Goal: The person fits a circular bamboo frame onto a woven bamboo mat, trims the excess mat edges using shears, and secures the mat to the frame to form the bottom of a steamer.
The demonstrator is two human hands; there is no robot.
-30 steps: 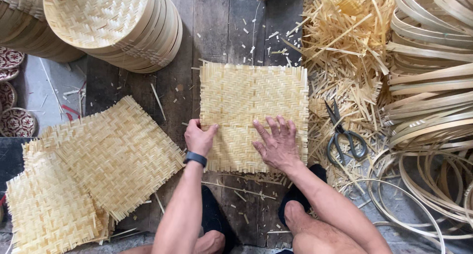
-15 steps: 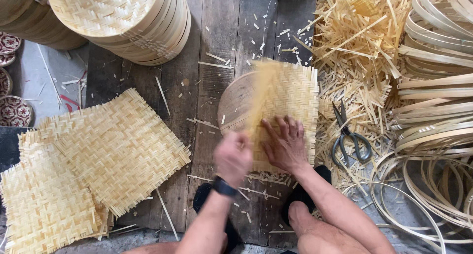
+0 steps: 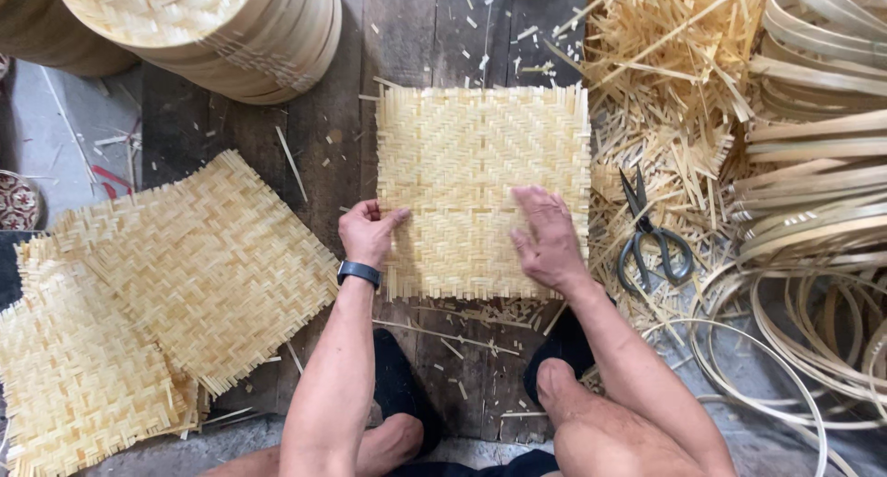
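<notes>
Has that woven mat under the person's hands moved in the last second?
Yes. The woven mat was lifted and turned, then laid flat again, now lying nearer the scissors on its right.

One square woven bamboo mat under two hands, left hand, right hand, two more woven mats stacked aside, one pair of scissors, one wristwatch

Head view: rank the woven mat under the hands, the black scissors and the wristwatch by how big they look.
1. Woven mat, largest by far.
2. Black scissors, beside the mat.
3. Wristwatch on the left hand, smallest; it sits slightly nearer the camera, but the order stays clear.
</notes>
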